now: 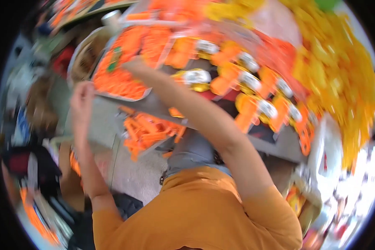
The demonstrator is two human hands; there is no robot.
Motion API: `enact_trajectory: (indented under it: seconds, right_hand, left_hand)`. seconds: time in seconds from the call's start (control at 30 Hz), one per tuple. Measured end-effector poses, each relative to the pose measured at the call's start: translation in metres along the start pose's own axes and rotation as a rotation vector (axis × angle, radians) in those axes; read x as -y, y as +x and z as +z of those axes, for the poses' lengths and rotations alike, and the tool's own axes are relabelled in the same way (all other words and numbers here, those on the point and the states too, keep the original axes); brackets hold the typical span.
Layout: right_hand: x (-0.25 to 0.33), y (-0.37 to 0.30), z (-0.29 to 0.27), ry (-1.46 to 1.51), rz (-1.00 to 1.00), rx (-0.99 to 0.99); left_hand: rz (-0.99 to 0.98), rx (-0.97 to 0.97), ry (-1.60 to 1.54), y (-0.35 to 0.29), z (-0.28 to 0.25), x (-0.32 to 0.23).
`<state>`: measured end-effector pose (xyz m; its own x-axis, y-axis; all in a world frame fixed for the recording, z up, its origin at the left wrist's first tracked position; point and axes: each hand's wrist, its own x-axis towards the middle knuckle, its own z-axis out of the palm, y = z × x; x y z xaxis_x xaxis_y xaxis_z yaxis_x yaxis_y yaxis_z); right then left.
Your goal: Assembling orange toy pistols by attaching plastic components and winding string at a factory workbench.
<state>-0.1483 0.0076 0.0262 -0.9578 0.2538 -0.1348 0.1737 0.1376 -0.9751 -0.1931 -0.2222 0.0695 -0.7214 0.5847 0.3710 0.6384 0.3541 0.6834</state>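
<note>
A shallow pale tray (pixel 148 92) full of small orange plastic pieces (pixel 127 50) lies ahead of me on the left. My right hand (pixel 134 65) reaches across my body over these pieces, beside a small green and orange item (pixel 114 59). Motion blur smears its fingers. By the tray's left edge my left hand (pixel 83 92) is raised, its fingers curled; anything inside them is hidden. On the dark table right of the tray stand rows of orange plastic parts (pixel 226 79) joined to yellow ones with white, printed-looking pieces (pixel 197 76).
Yellow plastic parts (pixel 329 83) form a large heap at the right. Below the tray's front edge is a pile of orange blocks (pixel 143 131). A round brown-lined container (pixel 87 56) stands beyond my left hand, and a bag with yellow items (pixel 298 200) sits at lower right.
</note>
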Motion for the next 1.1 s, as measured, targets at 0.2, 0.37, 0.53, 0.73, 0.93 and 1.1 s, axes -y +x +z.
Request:
enact_trajectory:
  seconds: [0.2,0.37,0.53,0.73,0.93,1.1]
  right_hand:
    - [-0.001,-0.026,0.005,-0.279,-0.234,-0.301]
    - [-0.006,-0.131,-0.046,-0.101,-0.273,-0.152]
    - [-0.020,-0.185,-0.090,-0.085,-0.248,-0.157]
    - [-0.031,-0.190,-0.104,0.338,-0.073,-0.062]
    - [-0.004,-0.242,-0.130,0.457,-0.093,-0.387]
    - [-0.022,-0.312,-0.187,0.474,-0.256,-0.683]
  left_hand:
    - [0.082,0.164,0.502,0.167,0.101,0.109]
    - [0.121,0.343,0.519,0.184,0.099,0.147]
    - [-0.542,0.445,-0.236,0.184,0.062,0.090]
    - [-0.560,0.176,-0.934,0.162,0.037,0.063]
    - [-0.040,0.324,-0.263,0.026,0.159,-0.178]
    - [0.566,0.391,-0.379,-0.048,0.261,-0.271]
